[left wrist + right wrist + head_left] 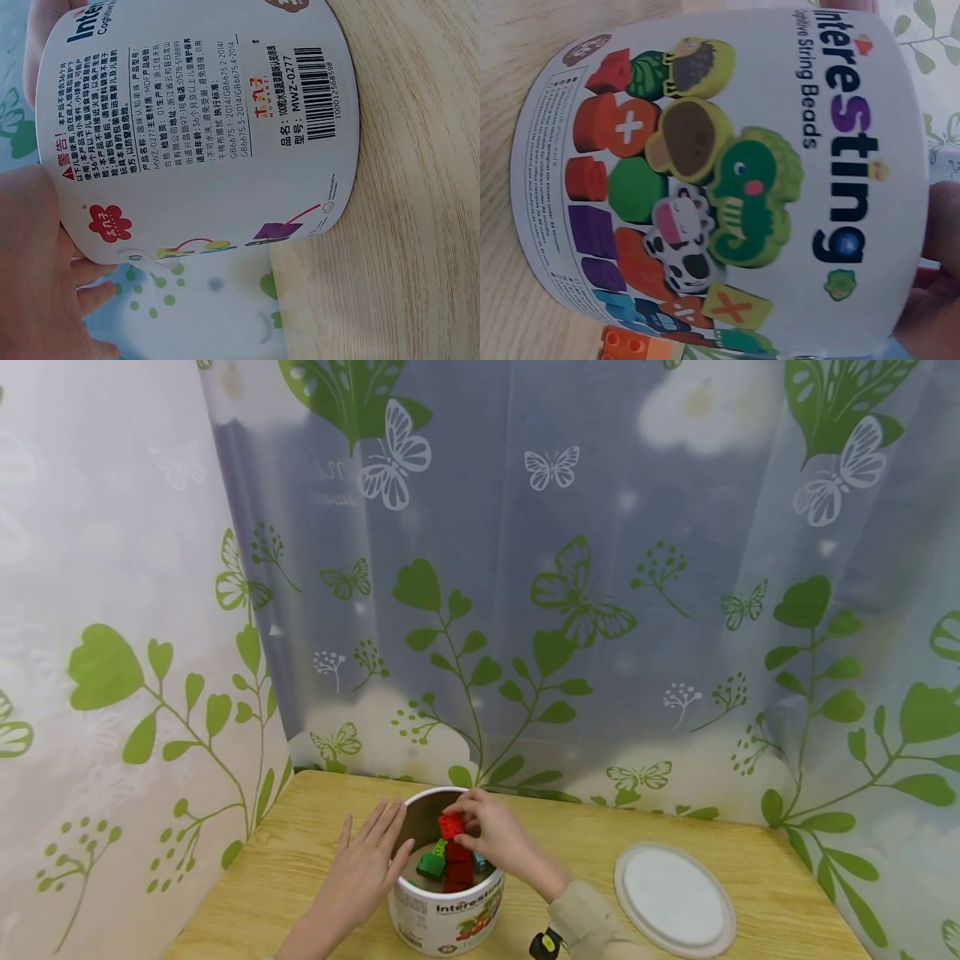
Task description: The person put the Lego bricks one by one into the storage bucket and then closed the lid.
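Observation:
A white round tub (446,927) with printed labels stands on the wooden table, its top open. Inside lie a green block (431,866), a smaller light-green block (440,847) and dark-red blocks (458,868); a light-blue piece (480,862) shows at the right. My right hand (491,831) pinches a bright red block (451,826) between thumb and fingers, over the tub's mouth. At the left rim, my left hand (365,864) lies with its fingers extended against the tub. The left wrist view shows that hand (37,270) beside the tub's upper edge.
A round white lid (675,897) lies on the table to the right of the tub. An orange studded block (634,345) sits close by the tub in the right wrist view. Behind the table hangs a curtain (480,527) printed with leaves and butterflies.

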Demonstrator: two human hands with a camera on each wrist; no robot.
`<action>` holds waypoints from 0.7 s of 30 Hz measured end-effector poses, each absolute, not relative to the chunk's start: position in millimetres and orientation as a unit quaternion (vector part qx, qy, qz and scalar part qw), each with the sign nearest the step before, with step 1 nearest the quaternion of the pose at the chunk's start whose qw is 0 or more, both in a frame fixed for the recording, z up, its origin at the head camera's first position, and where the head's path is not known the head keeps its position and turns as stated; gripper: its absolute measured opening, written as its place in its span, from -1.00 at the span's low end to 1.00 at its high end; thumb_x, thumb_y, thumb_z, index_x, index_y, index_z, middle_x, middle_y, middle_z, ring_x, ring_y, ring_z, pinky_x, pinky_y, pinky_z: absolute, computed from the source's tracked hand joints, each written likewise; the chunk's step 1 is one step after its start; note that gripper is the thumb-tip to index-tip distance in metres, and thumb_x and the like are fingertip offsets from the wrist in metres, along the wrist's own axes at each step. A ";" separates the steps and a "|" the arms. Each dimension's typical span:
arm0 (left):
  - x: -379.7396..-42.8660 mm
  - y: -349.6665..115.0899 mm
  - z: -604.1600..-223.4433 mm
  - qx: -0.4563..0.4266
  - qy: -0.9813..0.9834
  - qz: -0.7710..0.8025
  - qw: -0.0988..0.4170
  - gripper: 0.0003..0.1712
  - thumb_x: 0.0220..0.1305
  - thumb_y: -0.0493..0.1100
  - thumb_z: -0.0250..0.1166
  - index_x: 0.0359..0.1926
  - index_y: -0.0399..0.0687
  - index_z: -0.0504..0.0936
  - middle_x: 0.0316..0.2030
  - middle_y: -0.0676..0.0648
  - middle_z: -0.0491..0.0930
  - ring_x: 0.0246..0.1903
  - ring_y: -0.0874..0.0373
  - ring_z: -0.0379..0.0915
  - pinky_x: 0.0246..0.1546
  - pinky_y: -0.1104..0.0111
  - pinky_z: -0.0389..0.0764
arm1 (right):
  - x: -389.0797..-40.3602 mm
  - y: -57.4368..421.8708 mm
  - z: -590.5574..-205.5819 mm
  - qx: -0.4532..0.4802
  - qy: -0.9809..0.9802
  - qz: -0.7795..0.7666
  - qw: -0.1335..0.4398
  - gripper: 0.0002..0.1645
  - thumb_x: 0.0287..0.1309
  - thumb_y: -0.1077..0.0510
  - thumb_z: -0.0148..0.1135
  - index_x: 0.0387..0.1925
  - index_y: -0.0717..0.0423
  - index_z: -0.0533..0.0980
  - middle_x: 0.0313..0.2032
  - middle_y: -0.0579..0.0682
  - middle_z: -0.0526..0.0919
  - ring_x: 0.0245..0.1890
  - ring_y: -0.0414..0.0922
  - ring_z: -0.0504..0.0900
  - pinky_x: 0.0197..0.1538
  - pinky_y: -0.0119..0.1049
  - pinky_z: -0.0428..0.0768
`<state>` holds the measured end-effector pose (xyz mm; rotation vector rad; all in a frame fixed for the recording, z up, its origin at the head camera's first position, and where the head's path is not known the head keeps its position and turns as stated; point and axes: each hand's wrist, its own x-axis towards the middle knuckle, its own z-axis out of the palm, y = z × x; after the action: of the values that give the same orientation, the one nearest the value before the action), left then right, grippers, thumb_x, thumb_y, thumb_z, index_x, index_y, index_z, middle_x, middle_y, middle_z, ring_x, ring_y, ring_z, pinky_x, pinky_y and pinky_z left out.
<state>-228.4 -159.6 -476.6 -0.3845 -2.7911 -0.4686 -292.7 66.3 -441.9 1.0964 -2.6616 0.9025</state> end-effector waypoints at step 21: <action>-229.0 -160.3 -478.9 -0.133 -0.966 -0.164 0.149 -0.29 0.60 0.20 -0.08 0.52 -0.15 0.29 0.52 -0.10 0.23 0.53 -0.07 0.03 0.45 -0.29 -0.06 | -289.5 66.3 -454.0 0.357 -0.855 0.372 0.053 -0.65 0.29 0.21 0.37 0.09 0.14 0.65 -0.06 0.02 0.64 -0.15 -0.11 0.71 -0.07 -0.41 0.69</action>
<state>-229.0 -160.3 -478.9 -0.3813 -2.7761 -0.4723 -289.5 66.3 -454.0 1.0850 -2.6001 1.1316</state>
